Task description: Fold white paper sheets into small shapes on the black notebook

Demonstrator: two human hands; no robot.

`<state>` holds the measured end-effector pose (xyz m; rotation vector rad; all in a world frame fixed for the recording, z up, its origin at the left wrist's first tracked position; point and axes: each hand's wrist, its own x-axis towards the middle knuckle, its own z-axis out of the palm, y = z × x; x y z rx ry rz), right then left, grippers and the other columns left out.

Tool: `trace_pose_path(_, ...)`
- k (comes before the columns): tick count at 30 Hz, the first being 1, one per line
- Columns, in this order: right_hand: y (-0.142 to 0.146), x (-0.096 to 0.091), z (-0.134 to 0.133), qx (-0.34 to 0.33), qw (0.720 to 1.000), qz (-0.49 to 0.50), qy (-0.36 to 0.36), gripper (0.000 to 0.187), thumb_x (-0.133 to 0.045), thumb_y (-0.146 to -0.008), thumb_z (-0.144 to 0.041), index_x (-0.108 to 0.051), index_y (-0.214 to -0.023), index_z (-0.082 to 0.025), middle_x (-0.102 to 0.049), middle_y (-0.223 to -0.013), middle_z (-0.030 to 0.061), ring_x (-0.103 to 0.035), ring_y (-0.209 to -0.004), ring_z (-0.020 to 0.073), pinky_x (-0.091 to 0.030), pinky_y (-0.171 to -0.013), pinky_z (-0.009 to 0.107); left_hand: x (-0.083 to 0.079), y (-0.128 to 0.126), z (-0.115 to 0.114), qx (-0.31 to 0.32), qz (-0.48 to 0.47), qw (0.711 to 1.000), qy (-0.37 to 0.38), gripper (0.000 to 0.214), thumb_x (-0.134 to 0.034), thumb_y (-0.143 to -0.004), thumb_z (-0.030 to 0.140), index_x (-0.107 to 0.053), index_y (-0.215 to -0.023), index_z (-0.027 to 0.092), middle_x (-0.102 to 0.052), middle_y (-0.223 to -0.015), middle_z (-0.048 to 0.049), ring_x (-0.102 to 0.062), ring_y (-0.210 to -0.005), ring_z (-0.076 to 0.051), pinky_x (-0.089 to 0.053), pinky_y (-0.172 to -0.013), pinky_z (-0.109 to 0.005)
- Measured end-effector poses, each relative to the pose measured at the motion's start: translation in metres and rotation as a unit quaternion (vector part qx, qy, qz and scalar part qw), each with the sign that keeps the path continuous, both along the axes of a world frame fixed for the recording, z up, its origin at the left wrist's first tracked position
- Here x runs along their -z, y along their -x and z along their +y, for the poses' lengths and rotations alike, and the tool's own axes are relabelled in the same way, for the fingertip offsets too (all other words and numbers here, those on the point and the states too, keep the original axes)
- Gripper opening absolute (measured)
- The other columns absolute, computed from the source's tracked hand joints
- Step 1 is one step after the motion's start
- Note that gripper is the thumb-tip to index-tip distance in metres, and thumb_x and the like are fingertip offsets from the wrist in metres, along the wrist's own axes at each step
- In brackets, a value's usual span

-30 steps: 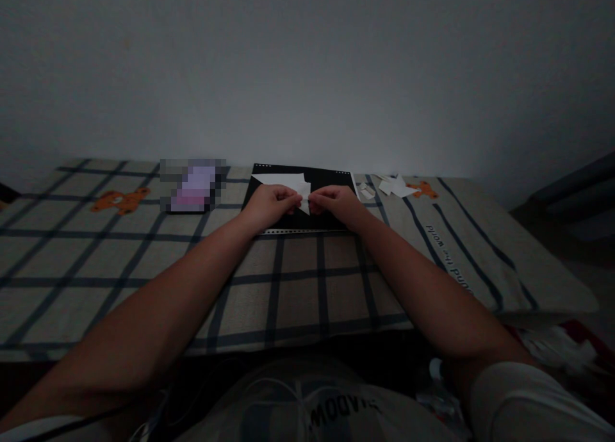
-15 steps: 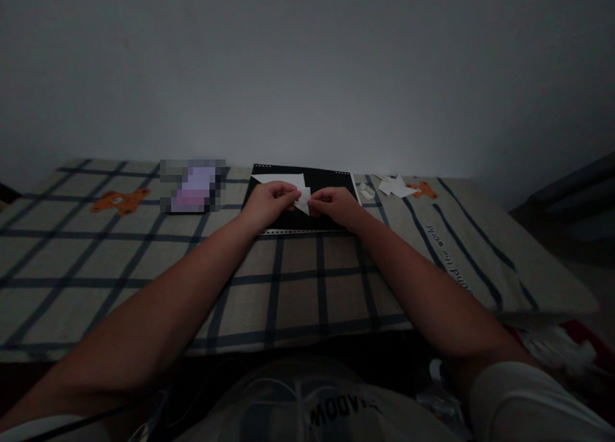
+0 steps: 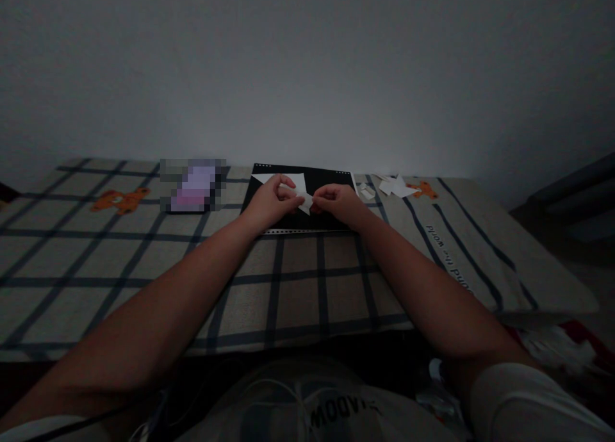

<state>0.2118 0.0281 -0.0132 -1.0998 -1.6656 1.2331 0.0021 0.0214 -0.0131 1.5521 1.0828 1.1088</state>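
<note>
**Paper pinched between both hands over a black folder**

White folded paper [image 3: 298, 189] held low over the black folder [image 3: 331, 176], at the far middle of the worktop [image 3: 288, 282]. Pinched from the left by the left hand [image 3: 271, 202], thumb and fingers closed on the edge, one finger raised over the top. Gripped from the right by the right hand [image 3: 336, 202], fingertips shut on a small flap at the paper's lower right point. Hands almost touching, knuckles toward the camera, forearms stretched out across the cloth.

Folder lying flat, punched edge with a row of holes along the near side, close to the wall [image 3: 307, 64]. Checked cloth [image 3: 144, 262] beneath, beige with dark lines and orange bear prints. Just right of the folder, a few white paper scraps [image 3: 396, 186], one of them star-like, and a smaller piece [image 3: 366, 191] nearer the folder. Left of the folder, a blurred purple patch [image 3: 193, 186]. Dim light throughout; fine folds in the paper not readable.
</note>
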Motion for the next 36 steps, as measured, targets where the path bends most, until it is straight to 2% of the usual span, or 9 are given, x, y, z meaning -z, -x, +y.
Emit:
trace_pose_path(2, 0.0, -0.001, -0.001, -0.012, 1.0, -0.011, -0.006, 0.012, -0.079, -0.08, -0.028, -0.07, -0.078, -0.02, -0.076, -0.072, 0.0012, -0.07, -0.069, 0.0148, -0.059, -0.072, 0.03, -0.001, 0.0, 0.0, 0.015, 0.007, 1.0, -0.006, 0.034, -0.083, -0.075, 0.022, -0.064, -0.103, 0.02, -0.067, -0.069, 0.0064, -0.063, -0.06, -0.011, -0.049, -0.06, -0.023)
trace_pose_path(5, -0.001, -0.001, -0.002, -0.018, 1.0, -0.004, -0.009, 0.015, -0.081, -0.081, -0.032, -0.072, -0.081, -0.02, -0.077, -0.075, 0.0019, -0.071, -0.071, 0.0152, -0.06, -0.075, 0.032, -0.003, 0.001, -0.002, 0.027, 0.045, 0.998, -0.037, 0.022, -0.081, -0.077, 0.022, -0.071, -0.096, 0.018, -0.065, -0.069, 0.0045, -0.062, -0.062, -0.011, -0.05, -0.063, -0.024)
trace_pose_path(8, 0.0, -0.001, -0.004, -0.012, 0.999, 0.039, -0.002, 0.02, -0.083, -0.081, -0.037, -0.073, -0.087, -0.02, -0.078, -0.079, 0.0023, -0.072, -0.075, 0.0157, -0.062, -0.081, 0.034, -0.005, 0.001, -0.003, 0.0, 0.046, 0.997, -0.055, 0.013, -0.08, -0.08, 0.025, -0.071, -0.088, 0.018, -0.068, -0.071, 0.0019, -0.064, -0.064, -0.012, -0.053, -0.066, -0.026)
trace_pose_path(13, 0.003, 0.001, -0.005, -0.019, 0.996, 0.079, 0.033, 0.025, -0.086, -0.076, -0.031, -0.068, -0.091, -0.022, -0.078, -0.079, 0.0006, -0.074, -0.078, 0.0168, -0.063, -0.084, 0.035, -0.003, -0.001, -0.003, -0.033, 0.028, 0.998, -0.05, 0.02, -0.084, -0.077, 0.028, -0.067, -0.078, 0.018, -0.074, -0.076, -0.0013, -0.066, -0.067, -0.013, -0.056, -0.069, -0.028)
trace_pose_path(16, 0.004, -0.001, -0.005, -0.013, 0.998, 0.06, 0.019, 0.017, -0.081, -0.079, -0.028, -0.067, -0.088, -0.023, -0.076, -0.077, 0.0004, -0.072, -0.075, 0.0164, -0.062, -0.081, 0.035, -0.002, -0.001, -0.003, -0.026, 0.019, 0.999, -0.04, 0.025, -0.087, -0.074, 0.033, -0.067, -0.077, 0.018, -0.074, -0.075, -0.0014, -0.067, -0.068, -0.014, -0.056, -0.069, -0.029)
trace_pose_path(22, 0.002, -0.008, -0.006, 0.001, 0.999, -0.023, -0.034, 0.007, -0.076, -0.083, -0.025, -0.07, -0.083, -0.021, -0.073, -0.076, 0.0019, -0.071, -0.076, 0.018, -0.059, -0.082, 0.038, 0.0, 0.0, -0.003, 0.028, 0.015, 0.999, -0.022, 0.033, -0.089, -0.07, 0.042, -0.066, -0.077, 0.019, -0.071, -0.071, -0.0009, -0.065, -0.065, -0.014, -0.052, -0.066, -0.028)
trace_pose_path(28, 0.002, -0.005, -0.005, -0.008, 0.999, 0.029, 0.011, 0.015, -0.08, -0.078, -0.023, -0.07, -0.089, -0.021, -0.076, -0.083, 0.0025, -0.073, -0.079, 0.0176, -0.06, -0.084, 0.037, 0.002, 0.001, -0.002, -0.002, 0.011, 0.999, -0.037, 0.04, -0.09, -0.068, 0.048, -0.063, -0.076, 0.02, -0.074, -0.077, -0.0031, -0.067, -0.071, -0.016, -0.054, -0.07, -0.031)
trace_pose_path(33, 0.002, -0.008, -0.006, 0.003, 1.0, -0.021, -0.017, 0.009, -0.079, -0.08, -0.025, -0.071, -0.079, -0.02, -0.074, -0.073, 0.0017, -0.068, -0.072, 0.0161, -0.057, -0.076, 0.033, 0.002, 0.0, -0.003, 0.019, 0.003, 0.999, -0.041, 0.04, -0.091, -0.066, 0.047, -0.065, -0.077, 0.019, -0.073, -0.076, -0.003, -0.066, -0.072, -0.015, -0.05, -0.068, -0.029)
trace_pose_path(36, 0.003, -0.01, -0.006, 0.014, 0.999, -0.034, -0.027, 0.007, -0.078, -0.08, -0.023, -0.072, -0.08, -0.02, -0.073, -0.073, 0.0016, -0.068, -0.073, 0.016, -0.055, -0.075, 0.033, 0.001, 0.0, -0.003, 0.011, 0.02, 0.998, -0.066, 0.037, -0.09, -0.068, 0.048, -0.068, -0.078, 0.019, -0.073, -0.076, -0.0027, -0.064, -0.071, -0.014, -0.049, -0.067, -0.028)
